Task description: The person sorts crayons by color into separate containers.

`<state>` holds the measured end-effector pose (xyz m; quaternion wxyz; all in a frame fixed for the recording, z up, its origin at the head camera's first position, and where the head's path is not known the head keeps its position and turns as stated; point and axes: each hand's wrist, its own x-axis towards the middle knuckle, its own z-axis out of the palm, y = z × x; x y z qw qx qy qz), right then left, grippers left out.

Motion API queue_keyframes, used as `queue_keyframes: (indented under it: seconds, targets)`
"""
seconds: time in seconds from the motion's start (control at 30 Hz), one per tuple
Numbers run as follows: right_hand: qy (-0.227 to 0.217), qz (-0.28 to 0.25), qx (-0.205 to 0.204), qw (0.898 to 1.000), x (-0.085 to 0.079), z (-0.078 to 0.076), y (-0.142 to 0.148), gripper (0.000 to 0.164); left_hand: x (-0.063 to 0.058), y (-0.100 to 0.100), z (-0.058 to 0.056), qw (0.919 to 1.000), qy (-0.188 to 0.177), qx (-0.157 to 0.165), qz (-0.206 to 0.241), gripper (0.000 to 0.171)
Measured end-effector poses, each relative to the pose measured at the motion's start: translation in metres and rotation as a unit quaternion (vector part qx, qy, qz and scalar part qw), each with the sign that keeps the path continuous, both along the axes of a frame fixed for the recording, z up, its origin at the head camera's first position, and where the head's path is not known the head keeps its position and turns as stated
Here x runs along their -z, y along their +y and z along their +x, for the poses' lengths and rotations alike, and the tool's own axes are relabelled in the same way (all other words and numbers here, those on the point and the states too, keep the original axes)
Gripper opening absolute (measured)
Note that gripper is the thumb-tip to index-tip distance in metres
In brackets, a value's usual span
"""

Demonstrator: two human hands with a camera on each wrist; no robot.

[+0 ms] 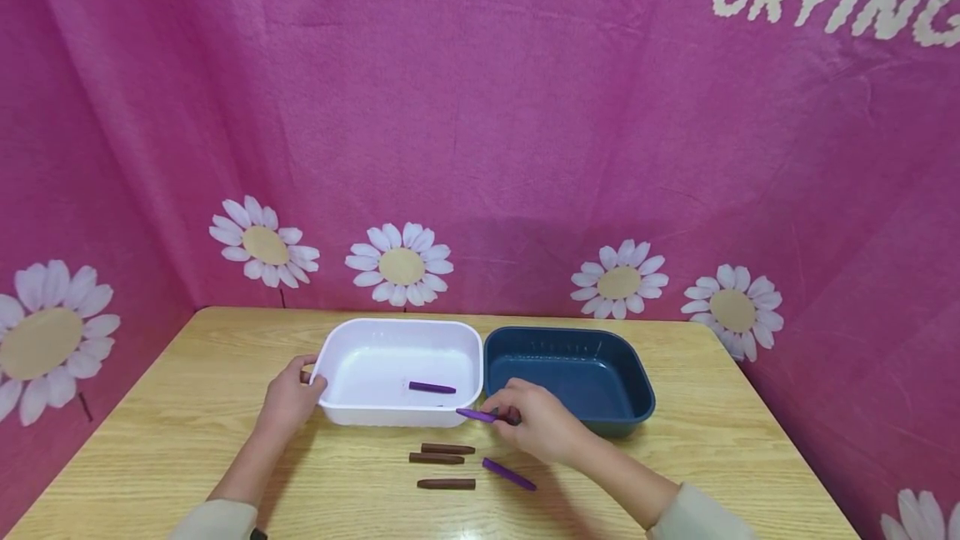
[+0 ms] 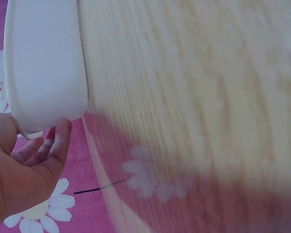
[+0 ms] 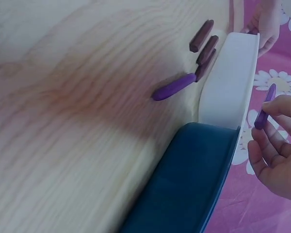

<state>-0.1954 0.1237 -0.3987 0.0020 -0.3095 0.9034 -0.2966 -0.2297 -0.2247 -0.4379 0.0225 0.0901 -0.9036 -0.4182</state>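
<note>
My left hand [image 1: 291, 397] grips the left end of a white plastic tub [image 1: 390, 417], thumb at the rim and fingers curled beneath it. Between thumb and fingertips, my right hand [image 1: 542, 423] pinches a purple crayon [image 1: 476, 415] near the tub's front right corner. Another purple crayon [image 1: 432, 387] lies inside the white tub. On the table in front, a third purple crayon [image 1: 509, 474] lies at a slant. To its left are a front brown crayon [image 1: 447, 484], a middle brown crayon [image 1: 437, 458] and a back brown crayon [image 1: 448, 448].
Right beside the white tub stands a dark blue tub [image 1: 645, 397], partly behind my right hand. Both sit toward the back of a wooden table [image 1: 360, 490]. A pink curtain [image 1: 480, 148] with printed daisies hangs behind the table and along its sides.
</note>
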Motion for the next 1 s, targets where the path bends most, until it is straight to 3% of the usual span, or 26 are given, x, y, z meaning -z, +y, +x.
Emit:
queue_keyframes:
  seconds: [0.47,1.0]
  targets:
    - [0.038,0.023,-0.019,0.999,-0.01,-0.015,-0.031,0.018,-0.001,0.001,0.0,1.0,-0.006,-0.001,-0.001,0.049]
    - [0.065,0.06,-0.021,0.996,-0.005,-0.031,-0.06,0.018,0.003,-0.001,-0.002,1.0,0.003,0.003,0.002,0.049]
